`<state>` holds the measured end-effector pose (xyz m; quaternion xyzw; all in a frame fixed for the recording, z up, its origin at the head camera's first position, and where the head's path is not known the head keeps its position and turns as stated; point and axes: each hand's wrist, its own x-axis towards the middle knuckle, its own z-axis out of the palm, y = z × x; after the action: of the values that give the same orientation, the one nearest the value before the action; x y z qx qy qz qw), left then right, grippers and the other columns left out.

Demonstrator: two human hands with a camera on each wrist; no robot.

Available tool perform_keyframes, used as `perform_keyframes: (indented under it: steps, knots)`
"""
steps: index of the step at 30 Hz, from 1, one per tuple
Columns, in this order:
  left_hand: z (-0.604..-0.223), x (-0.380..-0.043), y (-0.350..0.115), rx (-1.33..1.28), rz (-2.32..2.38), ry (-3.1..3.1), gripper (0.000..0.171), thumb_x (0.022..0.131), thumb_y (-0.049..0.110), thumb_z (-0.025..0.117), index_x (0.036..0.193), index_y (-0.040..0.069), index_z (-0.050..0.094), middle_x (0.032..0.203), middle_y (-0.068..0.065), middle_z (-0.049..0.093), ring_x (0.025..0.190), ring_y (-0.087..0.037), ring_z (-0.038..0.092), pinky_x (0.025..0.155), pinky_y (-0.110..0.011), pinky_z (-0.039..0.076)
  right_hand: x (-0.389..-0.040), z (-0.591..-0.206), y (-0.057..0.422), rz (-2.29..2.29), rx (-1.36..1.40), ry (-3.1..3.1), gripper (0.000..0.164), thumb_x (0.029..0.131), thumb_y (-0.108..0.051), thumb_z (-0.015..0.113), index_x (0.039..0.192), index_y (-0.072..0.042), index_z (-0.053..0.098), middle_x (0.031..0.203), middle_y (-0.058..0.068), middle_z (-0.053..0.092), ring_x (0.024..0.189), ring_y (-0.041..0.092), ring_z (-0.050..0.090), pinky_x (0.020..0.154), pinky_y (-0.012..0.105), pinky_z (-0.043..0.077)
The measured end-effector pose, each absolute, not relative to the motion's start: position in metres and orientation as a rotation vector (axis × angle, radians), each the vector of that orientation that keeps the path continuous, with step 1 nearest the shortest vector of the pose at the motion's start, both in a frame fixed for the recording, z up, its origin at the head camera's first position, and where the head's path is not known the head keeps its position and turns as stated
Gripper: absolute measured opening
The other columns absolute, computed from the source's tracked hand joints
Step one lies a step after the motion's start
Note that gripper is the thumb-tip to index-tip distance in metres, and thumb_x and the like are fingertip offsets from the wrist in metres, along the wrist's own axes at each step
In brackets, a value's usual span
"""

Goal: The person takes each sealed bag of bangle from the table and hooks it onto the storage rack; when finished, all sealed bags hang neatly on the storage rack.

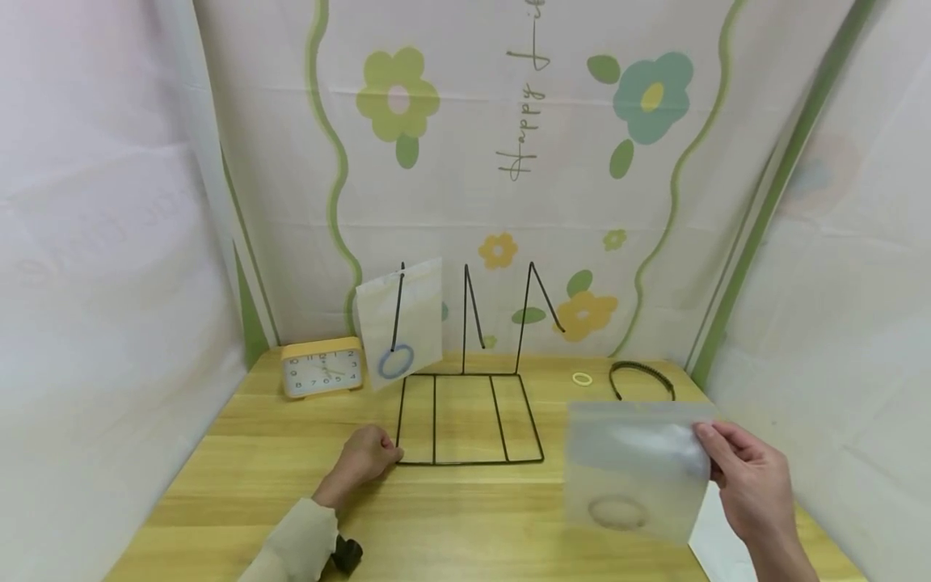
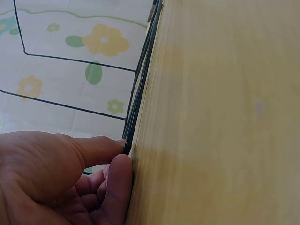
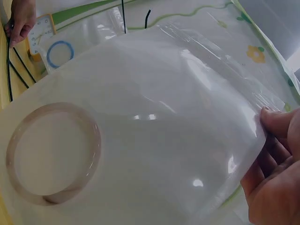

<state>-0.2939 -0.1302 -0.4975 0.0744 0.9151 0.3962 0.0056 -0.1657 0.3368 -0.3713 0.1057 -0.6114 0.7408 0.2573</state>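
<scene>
My right hand (image 1: 756, 477) pinches the upper right edge of a translucent zip bag (image 1: 633, 453), held up over the table's right side. Inside the bag, a brownish bangle (image 3: 96, 154) lies near its bottom. With thumb and fingers, my left hand (image 1: 367, 454) grips the front left corner of a black wire rack (image 1: 473, 463), whose base lies on the table. Three bent prongs rise at the back of the rack. Another bag (image 1: 425, 311), holding a blue ring (image 1: 396, 362), hangs from the left prong.
A yellow-framed clock (image 1: 322, 369) stands left of the rack. Behind my right hand's bag lie a small pale yellow ring (image 1: 582, 378) and a dark braided headband (image 1: 643, 368). A white sheet (image 1: 720, 537) lies beneath my right hand. Flowered curtains enclose the wooden table (image 1: 451, 525).
</scene>
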Motion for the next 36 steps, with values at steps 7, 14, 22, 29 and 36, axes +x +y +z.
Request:
perform_keyframes:
  steps: [7,14,22,29,36]
  knots:
    - [-0.499,-0.293,-0.129,0.252,1.229,2.883,0.038,0.086,0.015,0.072,0.053,0.01,0.055,0.041,0.006,0.046,0.039,-0.01,0.041,0.046,-0.024,0.035,-0.185,-0.363,0.308,2.05,0.416,-1.651,0.025,0.095,0.01,0.051,0.092,0.0,0.073,0.08,0.003,0.074,0.064,0.008,0.067,0.052,0.02,0.052]
    - [-0.496,-0.293,-0.128,0.246,1.223,2.899,0.034,0.086,0.015,0.073,0.056,0.009,0.058,0.043,0.005,0.049,0.042,-0.011,0.045,0.049,-0.026,0.039,-0.202,-0.357,0.275,2.076,0.524,-1.651,0.025,0.095,0.011,0.051,0.091,0.0,0.072,0.079,0.003,0.073,0.063,0.009,0.067,0.052,0.021,0.052]
    - [-0.496,-0.292,-0.129,0.272,1.224,2.906,0.034,0.087,0.014,0.072,0.056,0.008,0.058,0.044,0.003,0.052,0.041,-0.012,0.046,0.049,-0.027,0.039,-0.219,-0.354,0.236,2.107,0.618,-1.7,0.022,0.097,0.006,0.052,0.093,-0.003,0.072,0.077,0.001,0.071,0.06,0.006,0.061,0.05,0.019,0.05]
    - [-0.497,-0.289,-0.129,0.286,1.225,2.91,0.031,0.086,0.014,0.072,0.058,0.01,0.059,0.045,0.004,0.053,0.043,-0.012,0.049,0.05,-0.027,0.042,-0.231,-0.352,0.212,2.157,0.622,-1.731,0.023,0.098,0.0,0.054,0.091,-0.01,0.073,0.077,-0.002,0.071,0.062,0.007,0.064,0.052,0.021,0.052]
    - [-0.499,-0.288,-0.129,0.292,1.238,2.908,0.03,0.086,0.013,0.072,0.058,0.01,0.06,0.044,0.005,0.053,0.042,-0.011,0.049,0.047,-0.026,0.041,-0.241,-0.353,0.2,2.167,0.498,-1.763,0.017,0.097,-0.007,0.058,0.09,-0.012,0.073,0.078,-0.001,0.071,0.065,0.009,0.066,0.053,0.023,0.054]
